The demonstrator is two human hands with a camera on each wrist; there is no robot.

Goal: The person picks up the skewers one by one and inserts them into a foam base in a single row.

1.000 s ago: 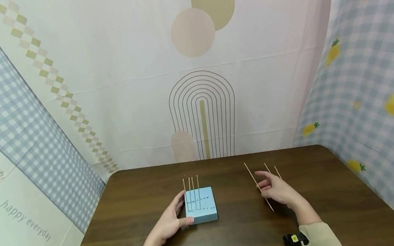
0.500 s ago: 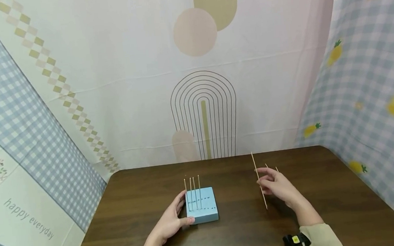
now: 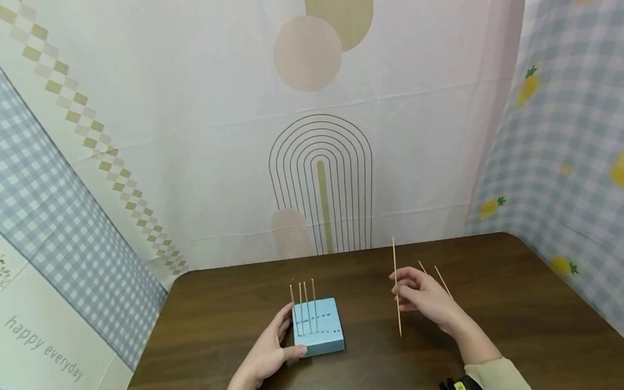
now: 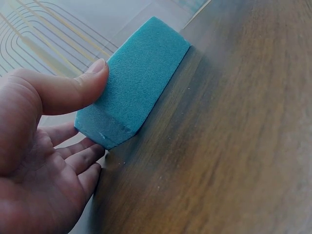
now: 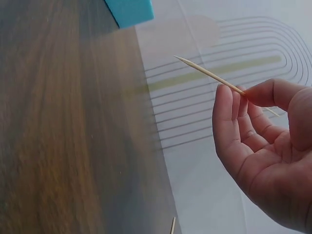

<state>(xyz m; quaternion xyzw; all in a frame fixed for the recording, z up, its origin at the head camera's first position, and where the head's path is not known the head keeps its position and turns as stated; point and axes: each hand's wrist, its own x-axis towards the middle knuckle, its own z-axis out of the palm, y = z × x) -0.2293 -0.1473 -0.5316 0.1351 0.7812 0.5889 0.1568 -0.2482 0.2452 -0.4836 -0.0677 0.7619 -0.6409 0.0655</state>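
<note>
A light blue foam block point(image 3: 325, 342) lies on the dark wooden table, with rows of dark marks on its top. Several thin wooden skewers point(image 3: 315, 306) stand upright in its left part. My left hand point(image 3: 267, 351) grips the block from the left, thumb on the near face point(image 4: 141, 83) and fingers at the far side. To the right, my right hand point(image 3: 423, 297) pinches another bamboo skewer point(image 3: 394, 256) between thumb and fingertips. That skewer is nearly vertical, and its pointed end point(image 5: 195, 66) shows in the right wrist view.
Two more skewers point(image 3: 443, 281) lie on the table point(image 3: 378, 375) beyond the right hand, partly hidden by it. Behind the table hangs a patterned white cloth point(image 3: 220, 166). A checked cloth point(image 3: 579, 196) hangs on the right side.
My right hand has lifted the skewer and turned it from slanting to nearly vertical, moving slightly left. The left hand and the block have stayed in place.
</note>
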